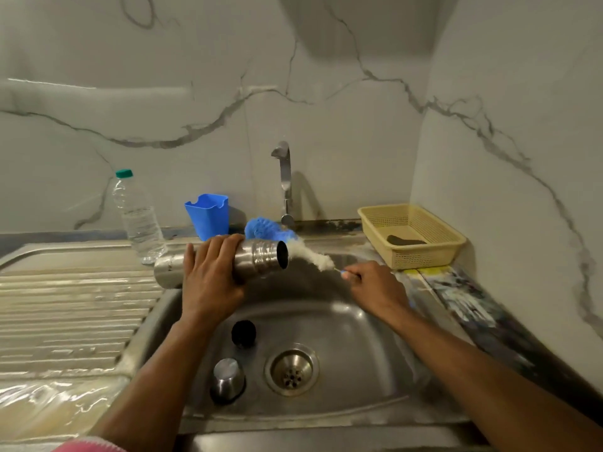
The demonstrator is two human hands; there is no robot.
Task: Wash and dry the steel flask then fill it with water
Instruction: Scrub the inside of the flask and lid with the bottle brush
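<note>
— Pink cloth (88,446) shows at the bottom edge, nearest us. Past it, what sits in the sink (359,337)?

— We count two loose pieces on its floor: a steel cup (228,380) upside down just left of the drain (292,372), and a black cap (243,333) behind the cup.

— And the flask (261,259)?

— We hold it on its side above the sink's back left corner, mouth toward the tap side. Our left hand (212,275) wraps over its middle, fingers curled round it. Our right hand (375,285) pinches the thin handle of a brush (313,254), whose white bristles lie just outside the mouth.

— What stands around the sink?

— Behind it, one tap (285,177), one blue tub (207,215) and a blue scrubber (267,230) partly hidden by the flask. Left of the sink, one clear bottle (138,216) with a green cap stands on the drainboard (65,305). Right of it, one yellow basket (412,234) holds a dark flat piece we cannot name.
</note>
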